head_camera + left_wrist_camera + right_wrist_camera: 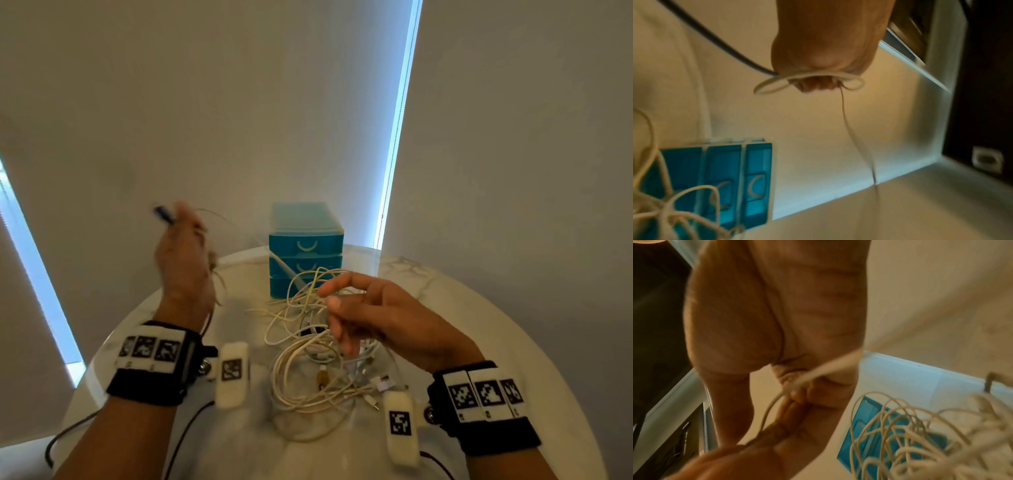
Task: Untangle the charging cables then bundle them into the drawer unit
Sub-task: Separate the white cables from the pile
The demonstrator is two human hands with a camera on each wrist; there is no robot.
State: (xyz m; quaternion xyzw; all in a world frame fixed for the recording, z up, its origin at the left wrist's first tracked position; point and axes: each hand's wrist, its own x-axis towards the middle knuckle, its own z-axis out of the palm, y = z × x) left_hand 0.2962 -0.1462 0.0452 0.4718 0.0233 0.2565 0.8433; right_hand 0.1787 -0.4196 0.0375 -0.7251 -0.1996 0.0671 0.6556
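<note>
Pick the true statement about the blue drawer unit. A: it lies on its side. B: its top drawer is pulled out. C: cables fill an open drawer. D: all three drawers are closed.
D: the drawer unit stands upright on the table, its three fronts flush.

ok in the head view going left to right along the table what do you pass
left hand gripping a raised cable → tangled cable pile in front of the blue drawer unit → right hand with a strand in its fingers
</note>
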